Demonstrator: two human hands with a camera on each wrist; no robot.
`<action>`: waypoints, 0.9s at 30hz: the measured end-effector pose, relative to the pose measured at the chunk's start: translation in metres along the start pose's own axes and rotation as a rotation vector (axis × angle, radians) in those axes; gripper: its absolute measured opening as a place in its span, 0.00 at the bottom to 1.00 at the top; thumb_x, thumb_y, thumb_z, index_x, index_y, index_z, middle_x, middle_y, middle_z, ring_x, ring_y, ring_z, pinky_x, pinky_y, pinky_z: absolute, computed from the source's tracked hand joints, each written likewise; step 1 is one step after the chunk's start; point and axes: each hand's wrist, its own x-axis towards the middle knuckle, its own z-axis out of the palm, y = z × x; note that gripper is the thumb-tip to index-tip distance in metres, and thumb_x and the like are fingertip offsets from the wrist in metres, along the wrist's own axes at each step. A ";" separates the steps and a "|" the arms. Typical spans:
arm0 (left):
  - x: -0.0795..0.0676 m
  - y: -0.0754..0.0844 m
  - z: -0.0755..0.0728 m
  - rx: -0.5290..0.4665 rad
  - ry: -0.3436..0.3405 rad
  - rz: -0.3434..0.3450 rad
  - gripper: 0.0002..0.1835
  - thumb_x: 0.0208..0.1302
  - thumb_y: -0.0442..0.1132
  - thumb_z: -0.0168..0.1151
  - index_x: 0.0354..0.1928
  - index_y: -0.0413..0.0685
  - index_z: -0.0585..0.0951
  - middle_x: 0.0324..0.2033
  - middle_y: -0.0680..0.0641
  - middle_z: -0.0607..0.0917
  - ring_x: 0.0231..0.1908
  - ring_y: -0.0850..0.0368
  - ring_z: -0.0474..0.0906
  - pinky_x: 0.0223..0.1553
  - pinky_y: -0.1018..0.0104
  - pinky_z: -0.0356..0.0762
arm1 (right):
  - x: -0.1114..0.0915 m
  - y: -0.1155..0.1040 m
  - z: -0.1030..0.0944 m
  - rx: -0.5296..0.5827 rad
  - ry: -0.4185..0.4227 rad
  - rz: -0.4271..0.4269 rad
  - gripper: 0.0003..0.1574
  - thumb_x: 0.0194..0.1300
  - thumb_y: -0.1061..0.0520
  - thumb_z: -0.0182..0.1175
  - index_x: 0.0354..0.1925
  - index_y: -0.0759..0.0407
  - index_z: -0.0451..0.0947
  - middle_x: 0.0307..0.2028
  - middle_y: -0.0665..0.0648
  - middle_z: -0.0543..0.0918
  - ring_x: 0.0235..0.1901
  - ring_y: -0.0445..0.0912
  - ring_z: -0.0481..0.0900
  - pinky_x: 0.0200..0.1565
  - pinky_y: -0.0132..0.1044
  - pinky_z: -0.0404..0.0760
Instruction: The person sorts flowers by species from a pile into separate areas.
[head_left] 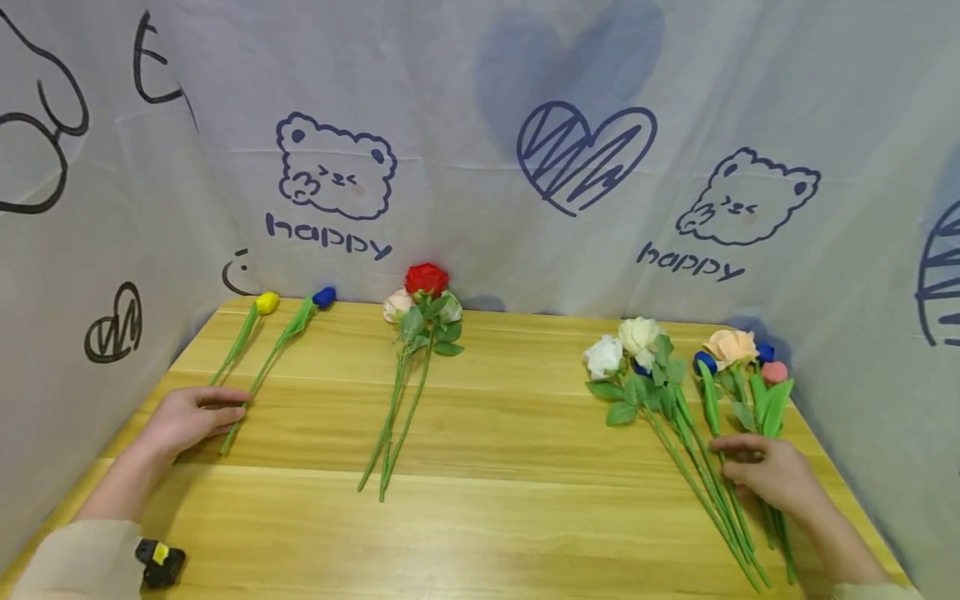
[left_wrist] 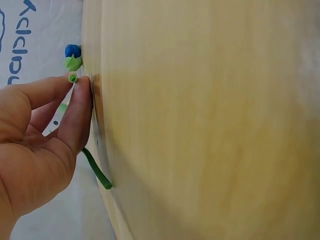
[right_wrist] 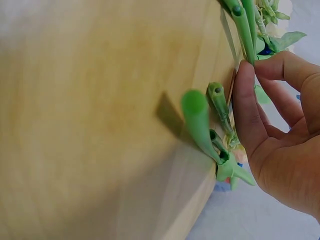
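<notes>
On the left, my left hand pinches the green stem of a blue tulip between thumb and fingers. The left wrist view shows the cut stem end at the fingertips, with a yellow tulip lying just left of it in the head view. Over on the right, my right hand pinches a green stem, apparently that of another blue tulip. Beside it lie a white rose, a cream rose, a peach rose and a pink tulip.
A red rose lies with two pale roses at the back, left of the middle. The wooden table meets a printed cloth behind and at both sides. A small black device is by the left sleeve.
</notes>
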 end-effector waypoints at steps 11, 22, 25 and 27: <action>0.002 0.005 0.001 0.030 -0.003 -0.013 0.22 0.75 0.36 0.64 0.62 0.25 0.79 0.57 0.30 0.83 0.36 0.76 0.81 0.41 0.71 0.87 | -0.002 0.003 -0.004 0.014 0.000 0.007 0.28 0.71 0.60 0.65 0.64 0.72 0.77 0.53 0.69 0.85 0.35 0.46 0.85 0.33 0.41 0.87; -0.002 0.012 0.004 0.086 -0.023 -0.003 0.25 0.77 0.41 0.60 0.64 0.25 0.76 0.60 0.25 0.79 0.40 0.66 0.85 0.41 0.68 0.87 | -0.006 -0.001 -0.008 0.049 0.049 -0.002 0.32 0.71 0.59 0.61 0.69 0.71 0.72 0.52 0.69 0.86 0.32 0.49 0.87 0.34 0.42 0.87; -0.004 0.019 0.007 0.128 -0.021 0.002 0.28 0.78 0.44 0.58 0.67 0.25 0.74 0.62 0.25 0.77 0.41 0.60 0.85 0.40 0.67 0.86 | -0.009 -0.009 -0.006 0.059 0.081 -0.028 0.33 0.72 0.59 0.61 0.71 0.69 0.71 0.53 0.69 0.85 0.33 0.48 0.86 0.35 0.42 0.86; -0.006 0.027 0.010 0.180 -0.004 0.014 0.29 0.79 0.47 0.57 0.68 0.28 0.74 0.62 0.25 0.77 0.40 0.56 0.86 0.39 0.66 0.84 | -0.011 -0.016 -0.004 0.069 0.113 -0.050 0.33 0.72 0.59 0.61 0.72 0.67 0.71 0.54 0.67 0.85 0.34 0.46 0.85 0.34 0.41 0.86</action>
